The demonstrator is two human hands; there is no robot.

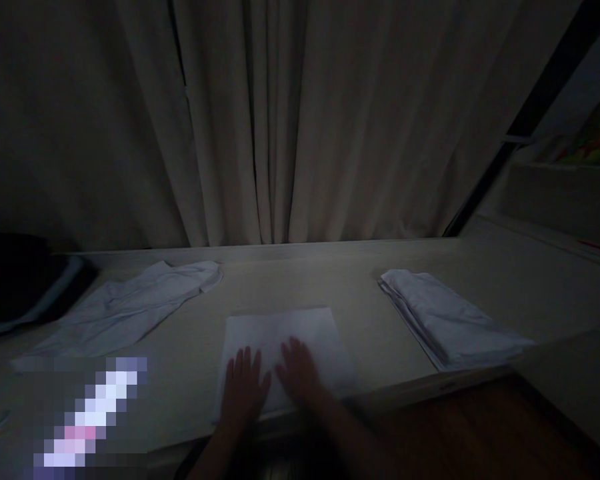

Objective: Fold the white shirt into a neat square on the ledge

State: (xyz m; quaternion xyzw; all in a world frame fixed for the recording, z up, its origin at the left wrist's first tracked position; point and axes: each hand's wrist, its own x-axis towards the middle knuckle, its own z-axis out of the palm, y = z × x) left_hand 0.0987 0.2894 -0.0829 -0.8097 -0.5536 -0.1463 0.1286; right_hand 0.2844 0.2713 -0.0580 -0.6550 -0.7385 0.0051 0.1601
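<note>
The scene is dim. A white folded cloth (pixel 300 330) lies flat on the pale table (pixel 360 280) right in front of me. My left hand (pixel 243 390) rests palm down on its near left part, fingers apart. Beside it, my right hand (pixel 300 373) presses flat on the cloth's near middle, fingers spread. Neither hand grips anything. To the left lies an unfolded, rumpled white cloth (pixel 125 310). At the right sits a stack of folded white cloths (pixel 445 317).
A closed pale curtain (pixel 300 120) hangs behind the table's far edge. A dark object (pixel 20 280) sits at the far left. A shelf with colourful items (pixel 580 153) is at the right. A pixelated patch covers the lower left.
</note>
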